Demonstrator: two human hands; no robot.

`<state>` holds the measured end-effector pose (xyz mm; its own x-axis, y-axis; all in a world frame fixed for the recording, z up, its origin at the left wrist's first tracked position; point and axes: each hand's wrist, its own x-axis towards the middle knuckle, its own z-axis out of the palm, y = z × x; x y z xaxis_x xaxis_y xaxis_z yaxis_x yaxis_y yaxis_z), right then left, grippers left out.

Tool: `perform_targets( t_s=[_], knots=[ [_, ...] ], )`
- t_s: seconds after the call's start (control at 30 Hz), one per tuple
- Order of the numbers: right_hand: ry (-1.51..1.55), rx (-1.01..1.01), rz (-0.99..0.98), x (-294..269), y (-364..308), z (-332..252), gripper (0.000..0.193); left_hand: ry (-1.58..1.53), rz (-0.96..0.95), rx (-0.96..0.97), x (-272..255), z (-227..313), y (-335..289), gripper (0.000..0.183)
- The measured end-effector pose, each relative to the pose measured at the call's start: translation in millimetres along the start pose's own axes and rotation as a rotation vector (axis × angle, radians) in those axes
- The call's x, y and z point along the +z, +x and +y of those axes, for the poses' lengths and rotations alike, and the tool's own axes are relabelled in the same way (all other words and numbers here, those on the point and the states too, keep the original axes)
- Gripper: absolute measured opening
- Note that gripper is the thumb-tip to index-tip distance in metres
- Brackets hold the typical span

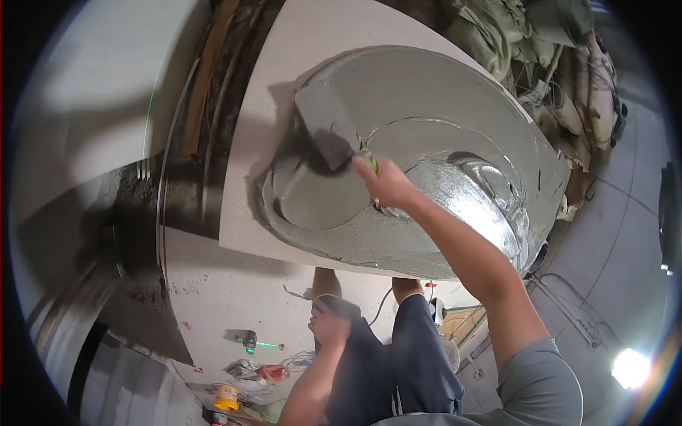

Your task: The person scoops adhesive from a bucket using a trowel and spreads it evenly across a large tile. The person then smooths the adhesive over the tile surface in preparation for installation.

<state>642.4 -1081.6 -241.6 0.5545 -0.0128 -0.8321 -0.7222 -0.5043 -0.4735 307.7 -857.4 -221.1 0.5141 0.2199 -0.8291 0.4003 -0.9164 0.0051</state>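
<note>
My right hand (389, 183) is closed around the green handle of a flat trowel (328, 124). The trowel's blade lies against a thick layer of wet grey mortar (426, 85) near its left edge. Curved ridges and sweep marks run through the mortar, with a shiny patch at its right. Beneath it is a large pale slab (245, 206), whose bare surface shows along the left and lower edges. My left hand (330, 325) rests on my left leg by the knee, fingers laid over it, holding nothing.
Dusty sacks (497, 32) and bundled material are heaped at the upper right. A bright lamp (631, 369) shines at lower right. Below left on the floor are a small device with green light (249, 342), a red bag (273, 373), loose cables and a yellow tub (226, 397).
</note>
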Motion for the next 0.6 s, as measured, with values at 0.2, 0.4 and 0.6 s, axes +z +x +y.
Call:
perform_targets(
  t_s=[0.2,0.4,0.6],
  knots=[
    [-0.474,-0.095,-0.079,79.8,-73.5,36.5,0.052,-0.107,0.049,0.036,-6.1,-5.6,6.9,0.083],
    [-0.959,-0.185,-0.088,44.8,-48.3,-6.9,0.056,0.025,-0.077,-0.043,-21.8,0.5,15.3,0.082],
    [-0.947,-0.232,0.263,-22.5,32.1,-66.0,0.055,-0.011,0.064,0.053,-27.0,-8.0,13.0,0.065]
  ],
)
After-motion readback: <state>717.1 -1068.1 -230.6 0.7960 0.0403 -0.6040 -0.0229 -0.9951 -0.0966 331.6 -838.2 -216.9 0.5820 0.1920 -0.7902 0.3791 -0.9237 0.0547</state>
